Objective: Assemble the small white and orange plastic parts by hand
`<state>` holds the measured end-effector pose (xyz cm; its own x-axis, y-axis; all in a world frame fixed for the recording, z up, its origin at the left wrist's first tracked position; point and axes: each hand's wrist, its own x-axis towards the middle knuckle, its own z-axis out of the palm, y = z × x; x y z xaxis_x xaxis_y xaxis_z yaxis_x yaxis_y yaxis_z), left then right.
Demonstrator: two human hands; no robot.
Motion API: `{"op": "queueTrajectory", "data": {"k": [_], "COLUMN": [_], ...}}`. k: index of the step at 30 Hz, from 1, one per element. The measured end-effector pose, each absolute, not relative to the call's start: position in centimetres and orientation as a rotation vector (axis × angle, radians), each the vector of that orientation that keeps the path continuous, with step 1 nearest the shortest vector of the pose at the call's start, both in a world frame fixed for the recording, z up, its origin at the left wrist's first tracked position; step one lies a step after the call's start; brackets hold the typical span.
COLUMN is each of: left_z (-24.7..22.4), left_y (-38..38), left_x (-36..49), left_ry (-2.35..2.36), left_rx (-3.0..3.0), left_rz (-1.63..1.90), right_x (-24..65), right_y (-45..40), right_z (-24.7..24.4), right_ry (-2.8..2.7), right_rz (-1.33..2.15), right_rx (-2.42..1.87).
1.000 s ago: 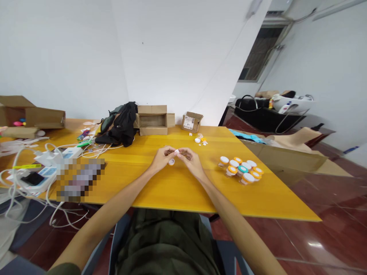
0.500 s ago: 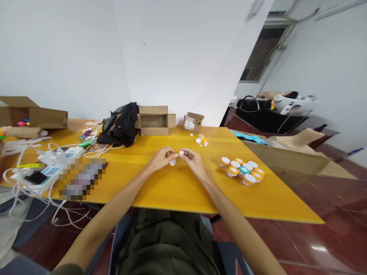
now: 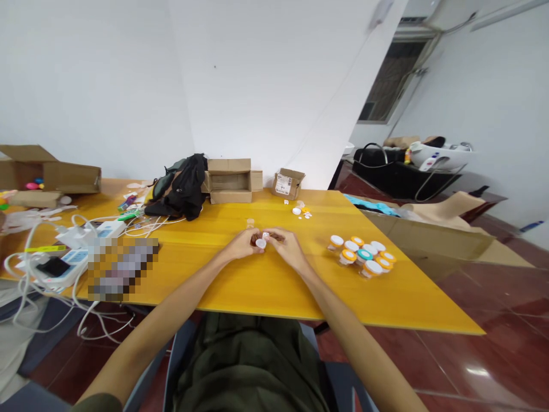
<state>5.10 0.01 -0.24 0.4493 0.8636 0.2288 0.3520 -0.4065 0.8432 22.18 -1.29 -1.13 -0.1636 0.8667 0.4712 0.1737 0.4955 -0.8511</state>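
My left hand [image 3: 245, 245] is closed around the edge of a round white lid [image 3: 260, 244], which it holds tilted up over the middle of the table. Just beside it, my right hand [image 3: 286, 246] pinches a small white piece with dark marks [image 3: 266, 235], perhaps a sticker. The piece is right above the lid; whether the two touch I cannot tell. Behind my left hand stands a small clear jar [image 3: 250, 222]. Off to the right of my right hand is a cluster of several small clear jars with white, orange and teal lids [image 3: 366, 255].
Loose lids and small white bits [image 3: 297, 211] lie toward the back. Behind them are a small carton [image 3: 288, 184], an open cardboard box [image 3: 230, 182] and a black bag [image 3: 182, 189]. Power strips with white cables [image 3: 71, 266] fill the left side of the yellow table [image 3: 274, 292].
My left hand now has the white lid lifted and tilted, and the clear jar shows behind it. The right hand has brought the small white piece leftward, close to the lid.
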Motion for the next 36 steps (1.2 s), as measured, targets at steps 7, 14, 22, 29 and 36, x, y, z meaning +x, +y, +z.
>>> {"op": "queueTrajectory", "data": {"k": [7, 14, 22, 29, 36], "left_z": [-0.63, -0.6, -0.69, -0.59, -0.7], "left_y": [-0.03, -0.06, 0.04, -0.04, 0.09], "left_x": [5.58, 5.58, 5.64, 5.58, 5.54], "left_ry": [0.955, 0.923, 0.892, 0.888, 0.867], "left_rx": [1.824, 1.786, 1.756, 1.778, 1.802], "left_rz": [0.889, 0.894, 0.897, 0.889, 0.892], "right_x": [22.21, 22.28, 22.28, 22.4, 22.52], "right_y": [-1.52, -1.55, -1.63, -1.57, -1.54], "right_z": [-1.08, -1.03, -0.98, -1.21, -1.33], "right_ry": [-1.756, -1.785, -1.793, -1.839, -1.88], "right_rz": [0.711, 0.719, 0.719, 0.652, 0.596], "right_rx": [-0.911, -0.881, -0.858, -0.83, -0.798]}}
